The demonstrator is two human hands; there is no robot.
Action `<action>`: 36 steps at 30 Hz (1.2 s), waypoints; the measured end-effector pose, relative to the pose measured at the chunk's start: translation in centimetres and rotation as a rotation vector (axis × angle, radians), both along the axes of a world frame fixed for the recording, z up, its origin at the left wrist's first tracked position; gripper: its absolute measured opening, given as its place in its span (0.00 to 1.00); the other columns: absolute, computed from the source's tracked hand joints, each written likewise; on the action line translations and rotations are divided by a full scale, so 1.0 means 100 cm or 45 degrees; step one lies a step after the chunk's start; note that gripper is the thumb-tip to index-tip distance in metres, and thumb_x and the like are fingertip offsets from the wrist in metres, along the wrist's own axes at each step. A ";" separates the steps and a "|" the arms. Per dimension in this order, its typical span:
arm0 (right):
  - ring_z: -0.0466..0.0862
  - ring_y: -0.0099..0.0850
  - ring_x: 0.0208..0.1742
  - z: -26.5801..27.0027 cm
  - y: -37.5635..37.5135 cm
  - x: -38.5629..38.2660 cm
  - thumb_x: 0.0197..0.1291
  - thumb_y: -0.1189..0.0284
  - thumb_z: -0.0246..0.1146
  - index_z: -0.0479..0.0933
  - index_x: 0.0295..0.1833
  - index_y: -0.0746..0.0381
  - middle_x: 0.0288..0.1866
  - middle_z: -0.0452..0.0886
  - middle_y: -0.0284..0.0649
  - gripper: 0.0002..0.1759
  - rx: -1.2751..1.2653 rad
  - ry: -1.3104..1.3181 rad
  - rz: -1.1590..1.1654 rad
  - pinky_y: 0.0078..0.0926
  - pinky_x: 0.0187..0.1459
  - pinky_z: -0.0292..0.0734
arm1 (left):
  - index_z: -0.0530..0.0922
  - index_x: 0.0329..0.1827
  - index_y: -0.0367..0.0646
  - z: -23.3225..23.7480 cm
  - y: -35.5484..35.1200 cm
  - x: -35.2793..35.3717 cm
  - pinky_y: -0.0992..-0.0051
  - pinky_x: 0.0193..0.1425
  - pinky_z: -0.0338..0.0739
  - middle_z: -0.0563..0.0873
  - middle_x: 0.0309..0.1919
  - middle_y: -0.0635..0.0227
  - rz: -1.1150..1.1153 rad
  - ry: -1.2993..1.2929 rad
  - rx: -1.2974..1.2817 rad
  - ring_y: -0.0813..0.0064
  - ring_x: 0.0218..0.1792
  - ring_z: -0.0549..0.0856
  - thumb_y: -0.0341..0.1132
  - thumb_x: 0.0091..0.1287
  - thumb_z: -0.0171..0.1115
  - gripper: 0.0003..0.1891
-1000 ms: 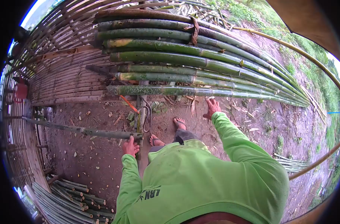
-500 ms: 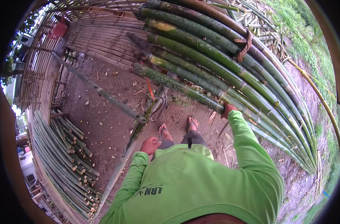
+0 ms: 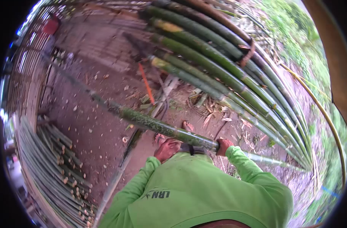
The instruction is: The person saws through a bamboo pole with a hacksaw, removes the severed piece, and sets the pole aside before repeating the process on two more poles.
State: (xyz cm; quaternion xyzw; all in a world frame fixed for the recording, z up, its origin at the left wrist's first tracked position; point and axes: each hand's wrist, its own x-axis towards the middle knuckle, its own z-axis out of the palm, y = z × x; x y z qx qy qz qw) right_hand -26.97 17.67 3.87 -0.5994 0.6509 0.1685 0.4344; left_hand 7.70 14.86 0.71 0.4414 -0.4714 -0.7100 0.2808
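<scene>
A long mottled green bamboo pole (image 3: 150, 122) lies slantwise in front of my body, separate from the large stack of green bamboo poles (image 3: 215, 68) on the right. My right hand (image 3: 224, 146) is wrapped round this pole near my waist. Just under the pole, at its near side, my left hand (image 3: 167, 150) has its fingers curled; whether it touches the pole is hard to tell. Beneath the pole, a thinner support pole (image 3: 118, 171) runs down toward the lower left.
Thin cut bamboo poles (image 3: 48, 171) are piled at the lower left. A slatted bamboo platform (image 3: 101, 34) stands at the back left. An orange strip (image 3: 146, 83) hangs near the middle. A brown curved pole (image 3: 325, 114) arches at the right. Bamboo scraps litter the ground.
The mottled pole has come away from the stack, moving left and toward my body with my right hand on it. My left hand has moved right, close to the pole.
</scene>
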 end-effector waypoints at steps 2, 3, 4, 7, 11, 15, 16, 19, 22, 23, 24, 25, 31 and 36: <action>0.83 0.47 0.42 0.013 0.007 0.034 0.26 0.62 0.73 0.80 0.43 0.55 0.38 0.84 0.47 0.29 0.057 0.049 0.050 0.42 0.48 0.78 | 0.73 0.52 0.37 0.014 0.000 0.012 0.74 0.33 0.77 0.83 0.35 0.67 0.166 0.115 0.359 0.76 0.32 0.82 0.46 0.66 0.63 0.22; 0.84 0.46 0.43 0.011 0.010 0.047 0.26 0.61 0.74 0.80 0.43 0.55 0.38 0.84 0.46 0.30 0.060 0.062 0.056 0.41 0.48 0.78 | 0.73 0.51 0.37 0.002 0.005 0.023 0.74 0.32 0.77 0.83 0.34 0.67 0.247 0.098 0.434 0.76 0.31 0.82 0.48 0.66 0.62 0.22; 0.83 0.46 0.43 0.010 0.007 0.059 0.26 0.61 0.74 0.80 0.43 0.56 0.38 0.84 0.46 0.30 0.060 0.042 0.069 0.41 0.49 0.78 | 0.74 0.51 0.38 0.000 0.006 0.033 0.73 0.32 0.76 0.82 0.34 0.66 0.321 0.089 0.510 0.76 0.30 0.81 0.50 0.66 0.61 0.23; 0.83 0.46 0.44 0.007 -0.004 0.116 0.25 0.58 0.75 0.79 0.44 0.58 0.38 0.84 0.47 0.33 0.029 -0.017 0.130 0.41 0.49 0.77 | 0.74 0.50 0.37 0.018 -0.005 0.088 0.75 0.33 0.77 0.83 0.34 0.66 0.404 0.125 0.583 0.77 0.31 0.82 0.54 0.65 0.61 0.26; 0.82 0.48 0.43 -0.002 -0.058 0.213 0.25 0.54 0.75 0.77 0.46 0.60 0.39 0.83 0.49 0.37 -0.086 -0.129 0.329 0.43 0.49 0.76 | 0.71 0.56 0.35 0.048 -0.008 0.155 0.76 0.38 0.79 0.83 0.37 0.68 0.745 -0.046 0.232 0.77 0.33 0.82 0.51 0.67 0.60 0.27; 0.82 0.50 0.43 0.020 -0.120 0.331 0.27 0.55 0.73 0.74 0.49 0.64 0.38 0.82 0.53 0.39 -0.276 -0.151 0.416 0.42 0.49 0.76 | 0.71 0.56 0.39 0.030 0.051 0.207 0.77 0.36 0.77 0.83 0.37 0.69 0.773 -0.236 0.275 0.79 0.35 0.82 0.48 0.68 0.59 0.23; 0.82 0.50 0.44 0.017 -0.136 0.358 0.28 0.55 0.72 0.74 0.49 0.64 0.39 0.82 0.54 0.38 -0.324 -0.209 0.435 0.42 0.49 0.76 | 0.74 0.51 0.39 0.034 0.067 0.217 0.76 0.34 0.77 0.83 0.35 0.69 0.738 -0.297 0.367 0.79 0.34 0.81 0.45 0.68 0.59 0.18; 0.81 0.50 0.47 0.035 -0.178 0.436 0.30 0.56 0.71 0.74 0.48 0.65 0.41 0.82 0.54 0.36 -0.389 -0.296 0.437 0.40 0.50 0.76 | 0.76 0.47 0.39 -0.009 0.125 0.246 0.76 0.31 0.76 0.84 0.32 0.68 0.594 -0.515 0.440 0.79 0.31 0.81 0.41 0.68 0.60 0.14; 0.80 0.49 0.51 0.039 -0.230 0.493 0.34 0.57 0.71 0.71 0.53 0.64 0.47 0.81 0.53 0.38 -0.489 -0.262 0.478 0.41 0.54 0.75 | 0.77 0.43 0.37 0.009 0.155 0.251 0.76 0.27 0.76 0.82 0.26 0.66 0.772 -0.479 0.412 0.79 0.25 0.81 0.37 0.62 0.67 0.13; 0.79 0.49 0.54 0.045 -0.249 0.504 0.37 0.57 0.70 0.69 0.56 0.63 0.51 0.80 0.53 0.39 -0.435 -0.240 0.489 0.41 0.56 0.74 | 0.77 0.43 0.37 0.011 0.162 0.252 0.76 0.27 0.77 0.83 0.26 0.65 0.803 -0.466 0.446 0.79 0.26 0.81 0.36 0.62 0.68 0.14; 0.79 0.49 0.54 0.037 -0.260 0.511 0.37 0.57 0.71 0.68 0.56 0.63 0.51 0.80 0.53 0.39 -0.470 -0.244 0.448 0.41 0.57 0.73 | 0.77 0.42 0.36 0.012 0.170 0.254 0.76 0.27 0.77 0.83 0.27 0.65 0.832 -0.452 0.481 0.79 0.26 0.82 0.36 0.61 0.68 0.14; 0.79 0.49 0.55 0.021 -0.273 0.517 0.37 0.58 0.71 0.68 0.57 0.63 0.51 0.80 0.53 0.39 -0.512 -0.251 0.405 0.41 0.57 0.73 | 0.77 0.42 0.36 0.012 0.176 0.258 0.76 0.27 0.78 0.83 0.27 0.65 0.862 -0.439 0.507 0.79 0.27 0.82 0.36 0.61 0.68 0.14; 0.73 0.48 0.62 0.011 -0.279 0.480 0.41 0.57 0.71 0.66 0.62 0.62 0.60 0.73 0.53 0.41 -0.696 -0.271 0.252 0.40 0.61 0.70 | 0.78 0.43 0.36 0.001 0.181 0.262 0.74 0.30 0.79 0.85 0.29 0.63 0.829 -0.553 0.489 0.77 0.28 0.84 0.36 0.60 0.68 0.14; 0.70 0.47 0.63 0.025 -0.194 0.349 0.42 0.53 0.71 0.67 0.64 0.59 0.61 0.70 0.49 0.43 -0.923 -0.351 0.198 0.40 0.62 0.68 | 0.79 0.41 0.37 0.004 0.132 0.252 0.65 0.33 0.78 0.84 0.27 0.54 0.354 -0.905 -0.037 0.60 0.29 0.84 0.42 0.59 0.66 0.16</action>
